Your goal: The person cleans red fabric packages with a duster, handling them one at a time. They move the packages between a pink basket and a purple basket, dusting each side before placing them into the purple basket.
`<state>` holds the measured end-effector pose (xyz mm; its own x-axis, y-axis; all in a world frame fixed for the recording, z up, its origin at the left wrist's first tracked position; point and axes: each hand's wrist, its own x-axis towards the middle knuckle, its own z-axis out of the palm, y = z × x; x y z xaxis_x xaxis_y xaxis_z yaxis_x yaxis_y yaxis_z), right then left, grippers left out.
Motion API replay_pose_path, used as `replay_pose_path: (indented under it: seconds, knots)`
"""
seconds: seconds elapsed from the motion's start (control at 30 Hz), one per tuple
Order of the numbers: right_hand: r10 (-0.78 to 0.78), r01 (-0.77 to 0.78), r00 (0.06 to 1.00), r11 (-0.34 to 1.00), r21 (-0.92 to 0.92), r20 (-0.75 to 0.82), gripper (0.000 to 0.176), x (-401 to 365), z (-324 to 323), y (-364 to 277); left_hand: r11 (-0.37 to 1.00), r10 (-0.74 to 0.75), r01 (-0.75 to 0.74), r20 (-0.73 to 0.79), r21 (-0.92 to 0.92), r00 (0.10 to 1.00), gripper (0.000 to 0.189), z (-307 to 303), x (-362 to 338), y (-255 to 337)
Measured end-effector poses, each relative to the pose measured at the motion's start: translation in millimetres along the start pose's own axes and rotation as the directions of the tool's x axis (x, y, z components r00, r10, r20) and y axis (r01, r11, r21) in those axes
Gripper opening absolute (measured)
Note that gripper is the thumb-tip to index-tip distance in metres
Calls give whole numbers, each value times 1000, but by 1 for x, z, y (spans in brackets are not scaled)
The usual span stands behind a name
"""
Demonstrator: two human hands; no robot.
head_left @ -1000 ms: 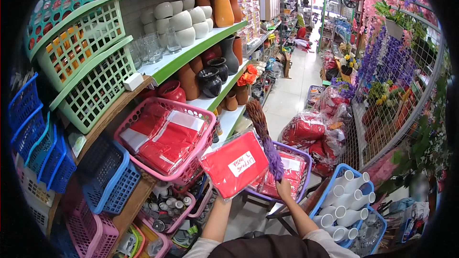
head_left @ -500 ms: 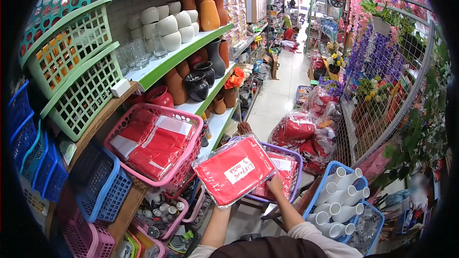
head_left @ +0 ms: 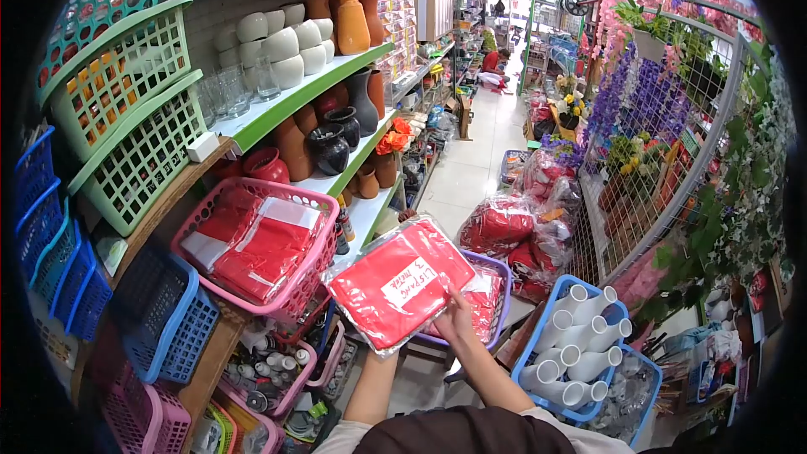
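Observation:
A flat clear-plastic packet of folded red cloth [head_left: 395, 286] is held up in front of me, with a white handwritten label reading "LISPANG 3 meter" on its face. My left hand [head_left: 381, 363] bears it from below; only the wrist and forearm show, and the fingers are hidden behind the packet. At the packet's right edge, my right hand [head_left: 456, 319] has its fingers on the plastic near the label. Just behind, a purple basket [head_left: 507, 290] contains more red packets. To the left, a pink basket [head_left: 324, 256] holds several similar packets with white bands.
Shelving [head_left: 311, 76] on the left carries white bowls, glasses and vases. Green baskets [head_left: 126, 147] and blue baskets [head_left: 168, 319] stand nearer. At right are a blue basket of white vases [head_left: 580, 345], bagged red goods [head_left: 500, 223] and a wire rack [head_left: 672, 176] with artificial flowers.
The packet has shifted slightly left in view. My right hand has moved from the packet's lower right corner up onto its face near the label. The view has turned slightly.

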<state>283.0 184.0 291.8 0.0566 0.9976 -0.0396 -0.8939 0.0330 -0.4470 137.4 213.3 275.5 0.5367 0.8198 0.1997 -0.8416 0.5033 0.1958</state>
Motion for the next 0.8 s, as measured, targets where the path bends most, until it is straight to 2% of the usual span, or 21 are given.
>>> replay_pose_path:
  seconds: [0.07,0.13,0.2,0.27,0.3,0.33,0.4,0.43,0.5,0.53,0.6,0.63,0.67,0.73,0.77,0.8]
  knots:
    - [23,-23,1000,999,42,6,49,-4,10,-5,1000,-10,11,-22,20,1000,67,9,3,-4]
    - [103,-81,992,961,264,-71,47,-1,7,-12,999,-20,22,-43,42,999,67,19,8,-8]
    - [109,-76,989,953,295,-95,48,0,4,-25,997,-26,30,-64,65,998,67,26,9,-7]
    - [47,-4,992,938,347,-114,49,1,2,-40,990,101,-102,12,102,995,70,50,24,3]
    - [22,29,992,920,391,-124,49,1,4,-48,958,219,-183,-153,219,964,74,48,22,5]
    - [-63,88,995,914,396,-76,48,2,5,-55,970,173,-153,-94,191,980,76,48,20,13]
    - [-150,163,987,916,367,-64,44,-5,17,-73,990,114,-106,95,-89,989,75,58,19,18]
    - [-202,216,976,917,334,-74,43,-8,21,-80,990,118,-109,96,-87,988,75,61,17,21]
    - [-314,316,948,918,241,-45,46,-15,36,-86,992,33,-53,172,112,984,71,65,14,28]
    - [-314,315,949,918,243,-43,46,-19,42,-85,992,34,-55,173,114,984,71,64,14,28]
    - [-427,426,903,904,33,48,46,-22,50,-78,982,53,-71,108,176,993,71,62,14,25]
    - [-448,448,894,894,-18,14,44,-23,53,-72,967,35,-46,48,252,998,73,62,14,23]
    - [-445,445,895,895,-18,14,44,-26,57,-63,967,37,-47,46,252,998,73,63,14,21]
    - [-460,468,883,855,-223,90,40,-37,76,-49,887,38,-16,-39,461,999,78,66,14,15]
    - [-388,401,916,858,-321,107,46,-28,51,-35,852,43,4,-79,524,996,87,68,11,13]
    - [-293,343,939,839,-423,179,45,-27,53,-29,852,45,3,-79,524,996,87,67,11,11]
